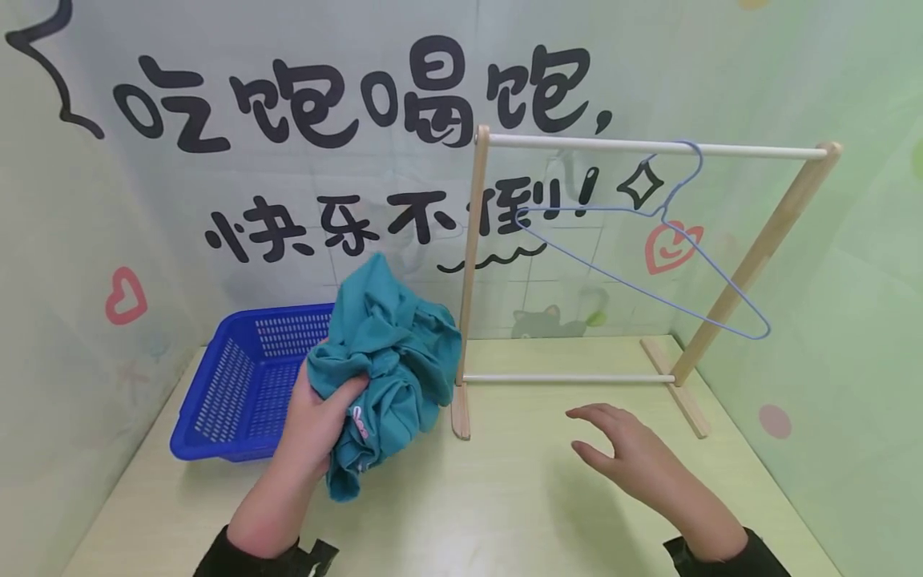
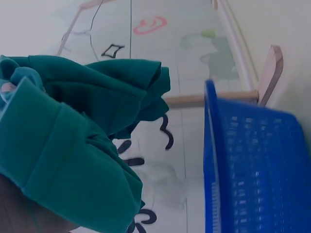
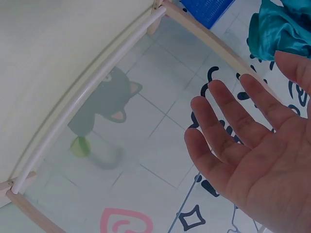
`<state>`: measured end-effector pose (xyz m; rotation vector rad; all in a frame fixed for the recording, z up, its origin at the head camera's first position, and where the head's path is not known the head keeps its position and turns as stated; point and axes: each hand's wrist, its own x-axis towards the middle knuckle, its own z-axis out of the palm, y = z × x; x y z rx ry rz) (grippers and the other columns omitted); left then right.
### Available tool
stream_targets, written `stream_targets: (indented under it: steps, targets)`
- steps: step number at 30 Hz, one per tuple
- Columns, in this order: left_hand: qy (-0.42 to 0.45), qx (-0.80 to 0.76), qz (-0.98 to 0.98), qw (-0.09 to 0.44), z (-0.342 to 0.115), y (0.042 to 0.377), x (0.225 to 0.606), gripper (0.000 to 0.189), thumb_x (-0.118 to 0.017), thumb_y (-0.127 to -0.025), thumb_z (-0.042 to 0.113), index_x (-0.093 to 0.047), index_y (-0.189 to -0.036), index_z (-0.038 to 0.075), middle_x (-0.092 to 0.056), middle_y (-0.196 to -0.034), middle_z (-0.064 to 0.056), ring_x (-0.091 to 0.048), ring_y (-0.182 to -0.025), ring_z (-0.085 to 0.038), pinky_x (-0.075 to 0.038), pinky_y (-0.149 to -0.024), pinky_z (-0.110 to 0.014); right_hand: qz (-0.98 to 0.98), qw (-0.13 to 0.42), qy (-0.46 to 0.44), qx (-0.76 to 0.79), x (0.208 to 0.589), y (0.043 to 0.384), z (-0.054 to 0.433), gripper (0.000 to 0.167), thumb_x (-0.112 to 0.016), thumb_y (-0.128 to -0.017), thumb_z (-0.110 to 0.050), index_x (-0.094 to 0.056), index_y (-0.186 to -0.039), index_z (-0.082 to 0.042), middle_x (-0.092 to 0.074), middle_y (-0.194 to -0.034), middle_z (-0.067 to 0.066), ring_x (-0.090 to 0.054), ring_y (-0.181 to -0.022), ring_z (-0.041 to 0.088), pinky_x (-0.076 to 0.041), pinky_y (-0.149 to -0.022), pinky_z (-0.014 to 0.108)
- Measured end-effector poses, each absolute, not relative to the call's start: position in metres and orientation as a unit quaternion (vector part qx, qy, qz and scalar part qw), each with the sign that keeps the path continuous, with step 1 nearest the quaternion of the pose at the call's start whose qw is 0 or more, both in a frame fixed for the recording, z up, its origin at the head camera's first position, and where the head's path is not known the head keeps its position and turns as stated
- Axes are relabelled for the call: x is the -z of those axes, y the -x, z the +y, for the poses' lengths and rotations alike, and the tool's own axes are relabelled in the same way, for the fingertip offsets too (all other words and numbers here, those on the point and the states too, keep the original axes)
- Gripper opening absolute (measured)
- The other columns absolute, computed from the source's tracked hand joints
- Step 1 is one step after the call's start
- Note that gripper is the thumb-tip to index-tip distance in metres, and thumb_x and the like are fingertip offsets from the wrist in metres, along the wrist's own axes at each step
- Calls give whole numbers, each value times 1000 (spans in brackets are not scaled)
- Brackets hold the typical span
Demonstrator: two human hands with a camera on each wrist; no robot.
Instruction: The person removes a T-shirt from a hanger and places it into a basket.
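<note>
A bunched teal garment (image 1: 392,344) is gripped in my left hand (image 1: 317,417), thumb across its front and the other fingers hidden behind the cloth. A small pink-and-white mark shows on its lower part. In the left wrist view, folds of the garment (image 2: 73,141) fill the left side, close to the blue basket. My right hand (image 1: 627,457) is over the table with nothing in it, fingers spread and loosely bent; the right wrist view shows the bare palm (image 3: 262,165). A blue wire hanger (image 1: 613,272) hangs from the rack's top rail, above and beyond that hand.
A blue plastic basket (image 1: 248,385) with slotted walls stands at the left, behind my left forearm. The rack, with wooden posts (image 1: 750,256) and white rails (image 1: 570,378), stands at the back right of the pale table (image 1: 505,497). A printed curtain hangs behind.
</note>
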<state>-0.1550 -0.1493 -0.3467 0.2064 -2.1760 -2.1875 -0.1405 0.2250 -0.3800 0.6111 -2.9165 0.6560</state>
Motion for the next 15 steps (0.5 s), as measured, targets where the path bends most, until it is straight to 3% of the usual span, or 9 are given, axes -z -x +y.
stream_targets:
  steps: [7,15]
  targets:
    - [-174,723,-664,85,-173,171,345,69,-62,-91,27,-20,-145,17,-31,-143,-2,-34,-128,-18,-27,-114,-37,-955,41,-194,-222,380,141,228,36,-65,-90,-27,-60,-124,-17,-61,-123,0,-55,-117,26,-46,-94,47]
    - [-220,763,-593,134,-177,183,356,72,-63,-91,26,-18,-147,23,-27,-150,2,-29,-135,-14,-23,-117,-32,-956,38,-190,-221,381,140,228,37,-65,-90,-27,-59,-125,-16,-61,-123,1,-55,-117,27,-46,-94,47]
